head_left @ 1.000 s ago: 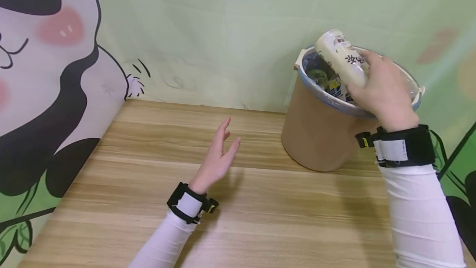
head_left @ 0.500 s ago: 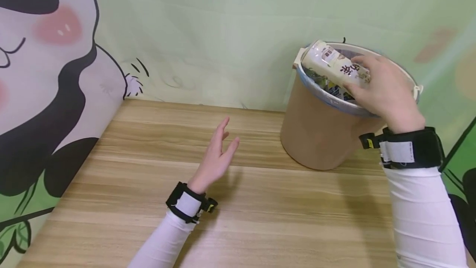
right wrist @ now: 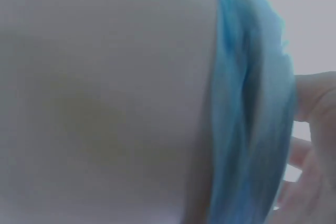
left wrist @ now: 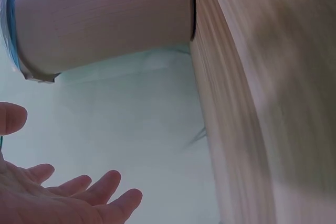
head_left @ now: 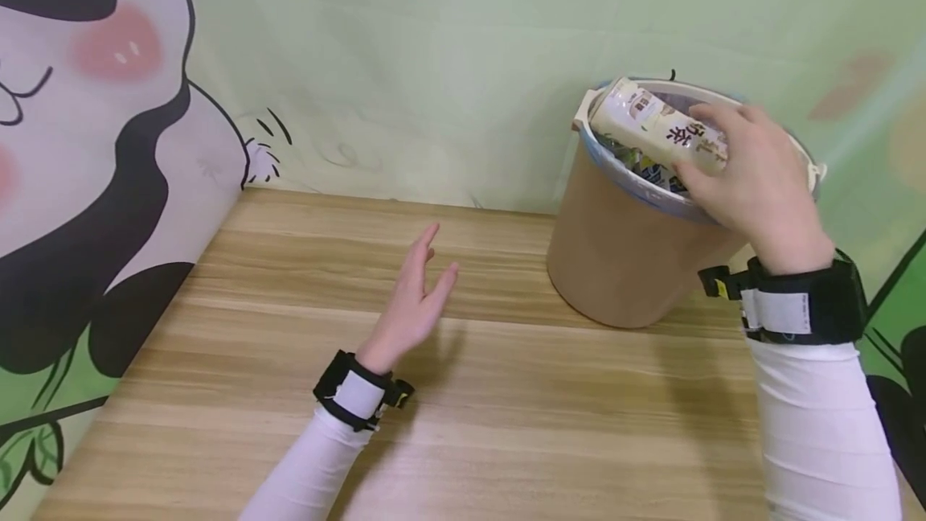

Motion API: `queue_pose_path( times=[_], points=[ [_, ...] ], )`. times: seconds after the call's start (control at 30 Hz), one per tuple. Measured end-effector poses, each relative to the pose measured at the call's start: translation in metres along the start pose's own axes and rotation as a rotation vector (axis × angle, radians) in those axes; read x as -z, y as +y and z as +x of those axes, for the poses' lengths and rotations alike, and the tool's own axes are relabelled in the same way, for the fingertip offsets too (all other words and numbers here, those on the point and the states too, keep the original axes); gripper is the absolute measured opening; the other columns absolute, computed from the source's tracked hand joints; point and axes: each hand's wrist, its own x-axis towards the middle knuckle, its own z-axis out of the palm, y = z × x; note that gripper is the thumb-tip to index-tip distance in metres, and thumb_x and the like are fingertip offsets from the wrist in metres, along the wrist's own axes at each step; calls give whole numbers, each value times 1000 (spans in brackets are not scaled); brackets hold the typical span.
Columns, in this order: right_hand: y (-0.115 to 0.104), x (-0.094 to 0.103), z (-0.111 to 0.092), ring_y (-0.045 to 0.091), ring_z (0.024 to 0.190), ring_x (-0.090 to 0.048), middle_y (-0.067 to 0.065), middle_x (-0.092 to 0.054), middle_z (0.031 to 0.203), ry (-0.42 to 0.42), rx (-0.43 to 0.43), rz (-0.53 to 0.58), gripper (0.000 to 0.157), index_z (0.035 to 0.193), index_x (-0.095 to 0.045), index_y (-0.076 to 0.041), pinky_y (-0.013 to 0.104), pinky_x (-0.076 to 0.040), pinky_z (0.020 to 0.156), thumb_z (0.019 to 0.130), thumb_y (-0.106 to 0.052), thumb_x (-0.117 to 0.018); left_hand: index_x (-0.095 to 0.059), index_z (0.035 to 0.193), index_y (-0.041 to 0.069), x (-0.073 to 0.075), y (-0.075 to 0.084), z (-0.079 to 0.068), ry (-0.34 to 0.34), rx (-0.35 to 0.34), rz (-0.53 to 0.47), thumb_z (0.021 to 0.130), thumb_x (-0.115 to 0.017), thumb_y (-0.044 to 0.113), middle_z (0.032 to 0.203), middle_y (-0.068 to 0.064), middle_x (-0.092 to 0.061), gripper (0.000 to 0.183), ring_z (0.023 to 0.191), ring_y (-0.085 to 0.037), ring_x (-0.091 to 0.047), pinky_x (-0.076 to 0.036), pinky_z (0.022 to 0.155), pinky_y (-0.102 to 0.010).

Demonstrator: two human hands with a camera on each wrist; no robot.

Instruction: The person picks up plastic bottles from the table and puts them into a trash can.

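My right hand reaches over the trash bin at the right and holds a cream-coloured milk tea bottle between thumb and fingers. The bottle lies tilted inside the bin's mouth, its flat end toward the far left rim and its other end hidden by the hand. In the right wrist view the bin's wall and blue liner cover most of the hand. My left hand hovers over the wooden table with fingers extended and thumb apart, holding nothing. The left wrist view shows its fingers below the bin.
Below the bottle, crumpled wrappers show inside the bin. A pale handle lug sticks out at the rim's left. The wooden table ends at a green printed backdrop with a panda on the left.
The bottle has gone from sticking up above the rim to lying lower in the bin's mouth. My right hand has shifted slightly right and down with it. The left hand has barely moved.
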Motion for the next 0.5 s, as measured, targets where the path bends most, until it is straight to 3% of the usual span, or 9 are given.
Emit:
queue_pose_path(
  times=[0.2, 0.37, 0.5],
  points=[
    [-23, -19, -12, 38, 112, -49, 22, -55, 122, 314, 176, 128, 46, 127, -57, -5, 56, -39, 89, 83, -14, -65, -14, 152, 18, 7, 3, -1, 14, -66, 133, 99, -43, 37, 157, -8, -15, 64, 141, -24, -19, -22, 113, -48],
    [-47, -40, -24, 34, 117, -47, 23, -54, 123, 467, 338, 217, 45, 126, -56, -1, 48, -39, 97, 85, -17, -60, -19, 152, 16, 14, 9, -3, 41, -137, 266, 98, -45, 38, 155, -15, -18, 63, 138, -32, -23, -25, 110, -54],
    [-65, -60, -37, 35, 118, -46, 25, -52, 126, 534, 445, 281, 47, 125, -56, 0, 47, -38, 98, 83, -21, -56, -27, 149, 14, 21, 12, -5, 83, -212, 383, 96, -49, 35, 151, -20, -26, 61, 134, -38, -30, -28, 106, -59]
  ],
)
